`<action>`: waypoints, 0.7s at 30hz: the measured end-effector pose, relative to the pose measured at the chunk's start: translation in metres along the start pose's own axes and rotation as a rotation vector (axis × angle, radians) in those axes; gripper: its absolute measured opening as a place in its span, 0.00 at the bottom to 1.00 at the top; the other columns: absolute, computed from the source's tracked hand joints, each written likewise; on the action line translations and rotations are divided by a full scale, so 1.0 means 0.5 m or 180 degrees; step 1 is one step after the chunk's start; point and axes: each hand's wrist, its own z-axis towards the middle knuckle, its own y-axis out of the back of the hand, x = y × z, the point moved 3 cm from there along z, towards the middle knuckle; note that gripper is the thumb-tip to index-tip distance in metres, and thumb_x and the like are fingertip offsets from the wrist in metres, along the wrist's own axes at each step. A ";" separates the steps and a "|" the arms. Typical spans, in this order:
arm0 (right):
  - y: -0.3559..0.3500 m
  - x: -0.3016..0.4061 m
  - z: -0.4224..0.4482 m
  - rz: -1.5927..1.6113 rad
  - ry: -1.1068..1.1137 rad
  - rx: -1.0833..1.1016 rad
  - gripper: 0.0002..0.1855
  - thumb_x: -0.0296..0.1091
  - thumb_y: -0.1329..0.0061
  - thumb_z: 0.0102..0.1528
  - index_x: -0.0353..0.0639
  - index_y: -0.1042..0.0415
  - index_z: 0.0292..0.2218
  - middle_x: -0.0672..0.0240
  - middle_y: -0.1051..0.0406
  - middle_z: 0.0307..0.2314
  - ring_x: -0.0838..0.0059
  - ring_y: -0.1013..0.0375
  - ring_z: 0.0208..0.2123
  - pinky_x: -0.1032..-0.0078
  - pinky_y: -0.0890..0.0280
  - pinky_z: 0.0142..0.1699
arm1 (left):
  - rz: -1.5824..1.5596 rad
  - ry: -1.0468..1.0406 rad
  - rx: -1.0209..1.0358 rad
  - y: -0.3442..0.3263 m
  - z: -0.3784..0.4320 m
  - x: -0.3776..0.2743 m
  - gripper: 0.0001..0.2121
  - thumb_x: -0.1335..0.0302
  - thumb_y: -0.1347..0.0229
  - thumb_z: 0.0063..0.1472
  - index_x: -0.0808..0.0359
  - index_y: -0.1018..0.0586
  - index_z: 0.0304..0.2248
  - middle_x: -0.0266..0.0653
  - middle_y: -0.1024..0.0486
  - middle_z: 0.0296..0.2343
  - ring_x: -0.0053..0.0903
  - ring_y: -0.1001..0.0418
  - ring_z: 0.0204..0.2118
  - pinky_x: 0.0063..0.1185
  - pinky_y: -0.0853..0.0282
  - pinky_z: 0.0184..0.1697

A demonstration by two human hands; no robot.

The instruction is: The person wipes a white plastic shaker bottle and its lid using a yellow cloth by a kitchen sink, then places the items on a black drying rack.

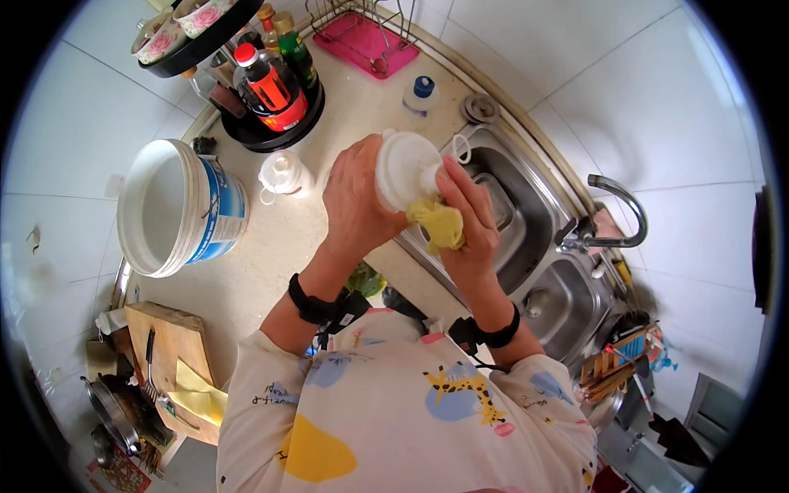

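My left hand (pixel 357 191) is wrapped around a white plastic bottle (pixel 404 166) with a ridged lid and a short spout. A small white ring dangles beside the spout. In my right hand (pixel 471 228) is a bunched yellow cloth (pixel 439 225), pressed near the bottle's lid, with the fingers over the spout. Both hands are above the counter, at the edge of the stainless steel sink (pixel 530 246). A similar white squeeze bottle (pixel 285 174) with a ring stands on the counter to the left. My palms and the far side of the held bottle are hidden.
A white bucket (pixel 151 209) stands left on the counter (pixel 290 240). Behind are a black rack (pixel 271 145) of sauce bottles, a blue-capped bottle (pixel 421 98) and a pink tray (pixel 370 52). A curved faucet (pixel 635 209) rises at right. A cutting board (pixel 169 336) bears a fork.
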 end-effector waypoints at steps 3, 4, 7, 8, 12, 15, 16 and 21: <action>-0.010 -0.004 -0.014 0.0087 -0.0233 -0.0037 0.26 0.23 0.43 0.37 0.38 0.29 0.42 0.56 0.37 0.48 0.64 0.31 0.33 0.76 0.37 0.38 | -0.0046 -0.0104 -0.0086 -0.020 -0.009 0.016 0.41 0.63 0.32 0.30 0.67 0.37 0.46 0.44 0.32 0.39 0.40 0.33 0.43 0.31 0.36 0.44; -0.011 -0.001 -0.010 0.0120 -0.0120 0.0112 0.27 0.23 0.43 0.38 0.38 0.31 0.43 0.55 0.38 0.48 0.65 0.30 0.34 0.76 0.37 0.39 | -0.0169 -0.0013 -0.0043 -0.017 -0.008 0.020 0.41 0.64 0.32 0.31 0.67 0.37 0.46 0.44 0.32 0.39 0.39 0.33 0.43 0.30 0.36 0.44; 0.007 -0.001 -0.002 0.0495 -0.0068 0.0304 0.33 0.23 0.43 0.39 0.37 0.37 0.49 0.53 0.39 0.49 0.70 0.30 0.34 0.77 0.37 0.39 | -0.0729 0.0230 0.0074 -0.004 -0.001 0.028 0.40 0.66 0.32 0.33 0.66 0.38 0.47 0.42 0.32 0.40 0.35 0.33 0.44 0.27 0.36 0.45; 0.020 0.002 -0.013 0.0807 -0.0243 0.0203 0.36 0.23 0.44 0.39 0.37 0.40 0.50 0.53 0.40 0.50 0.72 0.30 0.33 0.78 0.36 0.39 | -0.1043 0.0292 0.0107 0.001 0.004 0.032 0.41 0.66 0.32 0.34 0.66 0.39 0.48 0.40 0.33 0.41 0.32 0.33 0.44 0.26 0.37 0.47; 0.075 -0.035 -0.013 0.1610 -0.0825 0.0025 0.40 0.21 0.48 0.39 0.35 0.48 0.54 0.52 0.45 0.52 0.78 0.32 0.33 0.81 0.37 0.39 | -0.1837 0.0425 0.0468 0.030 0.033 0.048 0.38 0.68 0.32 0.35 0.65 0.38 0.47 0.38 0.32 0.41 0.26 0.34 0.46 0.24 0.38 0.48; 0.064 -0.032 0.021 0.2253 -0.1384 0.0412 0.40 0.20 0.51 0.39 0.39 0.48 0.55 0.58 0.45 0.53 0.78 0.34 0.38 0.80 0.39 0.44 | -0.2097 0.0632 0.1112 0.030 0.024 0.081 0.39 0.70 0.32 0.35 0.65 0.39 0.48 0.36 0.33 0.42 0.23 0.34 0.46 0.23 0.39 0.49; 0.056 -0.029 0.034 0.2240 -0.1470 0.0538 0.40 0.20 0.51 0.39 0.39 0.47 0.55 0.59 0.44 0.53 0.77 0.35 0.40 0.79 0.40 0.46 | -0.2137 0.0653 0.1172 0.027 0.024 0.081 0.39 0.71 0.33 0.35 0.65 0.39 0.49 0.36 0.33 0.42 0.23 0.35 0.46 0.23 0.40 0.50; 0.022 -0.018 0.009 0.2249 -0.1295 0.0828 0.38 0.19 0.51 0.37 0.38 0.43 0.53 0.61 0.39 0.49 0.66 0.41 0.52 0.74 0.49 0.54 | -0.2394 0.0947 0.1084 0.016 0.015 0.083 0.41 0.72 0.33 0.35 0.66 0.42 0.50 0.37 0.35 0.43 0.23 0.36 0.47 0.22 0.41 0.51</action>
